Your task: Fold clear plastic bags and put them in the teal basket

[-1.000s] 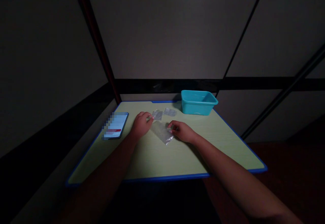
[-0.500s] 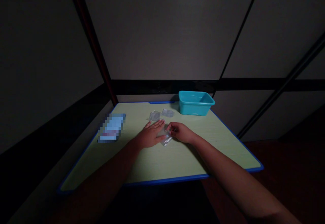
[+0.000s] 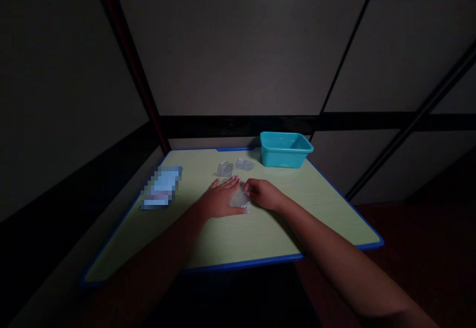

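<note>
A small clear plastic bag lies flat on the table between my two hands. Fingers spread, my left hand presses on its left side, the thumb along the near edge. My right hand is closed at the bag's right edge, with thumb and forefinger pinched there; the other fingers are curled under. Just beyond my left fingertips lie two more clear plastic pieces, one on the left and one on the right. Whether anything is inside the bag I cannot tell.
A turquoise plastic basket stands at the back right of the pale table, which has a blue edge. On the left lies a flat device with a blurred screen. A panelled wall rises behind the table.
My left thumb has moved down to the near edge of the bag and out from my palm, so more of the bag's flat middle shows. My right hand stays pinched at its edge.
</note>
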Tool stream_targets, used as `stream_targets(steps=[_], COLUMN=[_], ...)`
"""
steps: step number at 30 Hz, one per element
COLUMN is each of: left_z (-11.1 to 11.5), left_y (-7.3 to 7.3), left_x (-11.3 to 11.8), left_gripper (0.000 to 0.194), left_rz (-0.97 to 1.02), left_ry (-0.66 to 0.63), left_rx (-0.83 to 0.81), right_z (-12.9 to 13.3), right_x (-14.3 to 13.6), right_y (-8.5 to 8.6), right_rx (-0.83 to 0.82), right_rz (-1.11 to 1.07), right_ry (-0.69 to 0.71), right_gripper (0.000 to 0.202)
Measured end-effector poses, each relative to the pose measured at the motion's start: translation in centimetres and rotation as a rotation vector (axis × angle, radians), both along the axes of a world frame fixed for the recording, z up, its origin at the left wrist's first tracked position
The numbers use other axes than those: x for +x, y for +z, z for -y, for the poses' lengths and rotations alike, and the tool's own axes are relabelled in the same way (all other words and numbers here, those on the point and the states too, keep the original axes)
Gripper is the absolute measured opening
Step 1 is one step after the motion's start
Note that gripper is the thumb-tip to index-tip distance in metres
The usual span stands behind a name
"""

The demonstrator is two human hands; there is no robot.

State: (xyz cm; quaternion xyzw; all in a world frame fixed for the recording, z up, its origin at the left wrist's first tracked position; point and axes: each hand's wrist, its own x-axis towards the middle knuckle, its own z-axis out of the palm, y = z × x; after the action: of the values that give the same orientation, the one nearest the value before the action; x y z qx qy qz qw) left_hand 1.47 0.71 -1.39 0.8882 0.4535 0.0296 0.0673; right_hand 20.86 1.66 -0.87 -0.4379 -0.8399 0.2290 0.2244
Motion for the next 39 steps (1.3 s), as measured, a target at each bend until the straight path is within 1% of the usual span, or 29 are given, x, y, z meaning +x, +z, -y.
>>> stream_targets(steps=[4, 10, 15, 18, 22, 24, 25, 26, 28, 30, 33, 39], left_z=[-0.1, 0.0, 0.1, 0.1, 0.1, 0.0, 0.0, 0.0, 0.0, 0.0, 0.0, -0.1], left_y=[-0.1, -0.2, 0.0, 0.0, 0.0, -0.1, -0.2, -0.2, -0.3, -0.3, -0.2, -0.3], left_x=[0.0, -0.1, 0.0, 0.0, 0.1, 0.1, 0.1, 0.1, 0.1, 0.1, 0.0, 0.1], left_gripper=[0.096, 0.097, 0.098, 0.098, 0.097, 0.097, 0.097, 0.098, 0.099, 0.101, 0.102, 0.103], left_rz=[-0.024, -0.034, -0.037, -0.044, -0.035, -0.026, -0.024, -0.025, -0.032, -0.041, -0.054, -0.07], left_ry=[0.0, -0.004, -0.002, 0.003, 0.002, 0.004, 0.005, 0.007, 0.009, 0.007, -0.001, 0.002], left_rx=[0.011, 0.014, 0.018, 0.018, 0.02, 0.023, 0.024, 0.026, 0.033, 0.047, 0.057, 0.041], right_z=[0.4, 0.8, 0.9, 1.0, 1.3, 1.5, 1.7, 1.8, 2.2, 2.5, 2.6, 2.5], right_x=[-0.1, -0.2, -0.2, -0.2, -0.3, -0.4, -0.6, -0.7, -1.1, -1.4, -1.6, -1.4], right_y=[0.5, 0.9, 1.0, 1.0, 0.9, 0.9, 0.9, 0.9, 0.7, 0.6, 0.5, 0.6], right_rx=[0.025, 0.043, 0.029, 0.063, 0.146, 0.201, 0.214, 0.208, 0.137, 0.035, -0.061, -0.061], right_rz=[0.07, 0.136, 0.157, 0.156, 0.124, 0.122, 0.138, 0.17, 0.263, 0.352, 0.433, 0.493], right_ry=[-0.034, -0.062, -0.058, -0.084, -0.159, -0.14, -0.125, -0.116, -0.114, -0.117, -0.101, -0.078], right_gripper=[0.02, 0.019, 0.017, 0.015, 0.025, 0.032, 0.039, 0.048, 0.069, 0.081, 0.082, 0.078])
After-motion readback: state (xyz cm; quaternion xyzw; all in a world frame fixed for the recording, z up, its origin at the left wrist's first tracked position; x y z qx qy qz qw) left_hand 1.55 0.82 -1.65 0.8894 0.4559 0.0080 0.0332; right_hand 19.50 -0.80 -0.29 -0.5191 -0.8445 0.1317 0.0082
